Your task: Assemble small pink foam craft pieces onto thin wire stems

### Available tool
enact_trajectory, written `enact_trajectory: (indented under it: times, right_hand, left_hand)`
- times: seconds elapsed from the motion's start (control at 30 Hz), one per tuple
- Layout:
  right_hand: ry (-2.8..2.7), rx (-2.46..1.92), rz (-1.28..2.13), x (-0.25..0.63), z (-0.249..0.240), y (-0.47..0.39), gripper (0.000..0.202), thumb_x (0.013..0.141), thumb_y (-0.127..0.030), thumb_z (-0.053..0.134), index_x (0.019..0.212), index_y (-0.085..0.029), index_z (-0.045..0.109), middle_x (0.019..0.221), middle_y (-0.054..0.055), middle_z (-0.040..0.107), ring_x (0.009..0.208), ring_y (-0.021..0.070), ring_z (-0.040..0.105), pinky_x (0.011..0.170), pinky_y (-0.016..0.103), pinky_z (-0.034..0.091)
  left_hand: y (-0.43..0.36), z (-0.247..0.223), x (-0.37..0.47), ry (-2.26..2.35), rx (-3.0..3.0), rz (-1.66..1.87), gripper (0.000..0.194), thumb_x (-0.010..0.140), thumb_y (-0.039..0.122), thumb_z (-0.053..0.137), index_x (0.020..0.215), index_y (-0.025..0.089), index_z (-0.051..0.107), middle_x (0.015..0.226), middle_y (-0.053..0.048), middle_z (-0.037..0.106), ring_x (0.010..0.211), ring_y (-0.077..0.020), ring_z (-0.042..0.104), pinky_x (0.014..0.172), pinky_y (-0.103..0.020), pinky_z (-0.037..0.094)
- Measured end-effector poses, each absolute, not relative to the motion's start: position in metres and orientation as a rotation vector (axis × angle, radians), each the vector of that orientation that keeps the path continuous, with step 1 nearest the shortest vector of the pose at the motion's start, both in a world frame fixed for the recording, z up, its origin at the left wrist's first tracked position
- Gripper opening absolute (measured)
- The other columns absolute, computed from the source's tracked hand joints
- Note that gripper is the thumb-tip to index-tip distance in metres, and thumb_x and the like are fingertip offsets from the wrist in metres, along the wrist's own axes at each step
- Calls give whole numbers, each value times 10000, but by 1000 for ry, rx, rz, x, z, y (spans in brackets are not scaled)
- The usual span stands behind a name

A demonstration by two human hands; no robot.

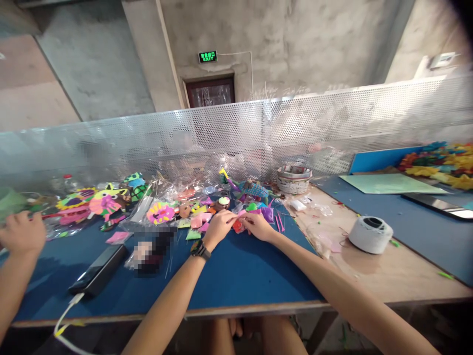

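Observation:
My left hand [220, 226], with a black watch [200, 250] on its wrist, and my right hand [257, 227] meet over the blue table. Their fingertips are closed together on a small pink piece [241, 213], partly covered by the fingers; I cannot make out its exact kind. Just below the fingers lies a red packet [238, 227]. Small coloured packets surround them: a green packet [193, 234] to the left and a purple packet [267, 214] to the right. Beyond my left hand is a brown cup-like figure [223, 202] with a pale top.
Pink plastic sticks [280, 223] lie right of my hands. A basket [294, 179] stands against the perforated screen [229, 130], and a white roll [370, 234] sits farther right. At left are a cabled black device [99, 268], colourful animal figures [108, 202] and another person's hand [24, 231].

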State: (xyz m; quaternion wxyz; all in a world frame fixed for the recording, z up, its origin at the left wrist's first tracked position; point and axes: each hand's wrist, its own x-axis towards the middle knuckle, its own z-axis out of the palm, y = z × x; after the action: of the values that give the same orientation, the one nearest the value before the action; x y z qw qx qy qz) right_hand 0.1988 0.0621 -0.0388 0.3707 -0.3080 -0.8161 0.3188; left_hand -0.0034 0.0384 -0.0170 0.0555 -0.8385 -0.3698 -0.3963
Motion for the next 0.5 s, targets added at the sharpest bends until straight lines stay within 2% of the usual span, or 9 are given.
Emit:
enact_trajectory:
  times: [0.33,0.5]
  right_hand:
    - [-2059,-768,907,198,-41,62,341,990,-435,446,977,-162,651,750,38,728,466,93,572,469,201,463]
    - [-2074,-775,902,197,-41,63,350,991,-448,444,960,-164,645,764,44,733,492,102,597,469,199,466]
  left_hand:
    - [41,-24,-2,-1249,-2515,-1175,186,918,192,624,1070,204,731,981,-66,736,917,-201,667,845,-315,509]
    - [40,-25,-3,-1296,-2529,-1156,198,893,135,638,1046,216,734,946,-48,736,888,-184,672,824,-287,503]
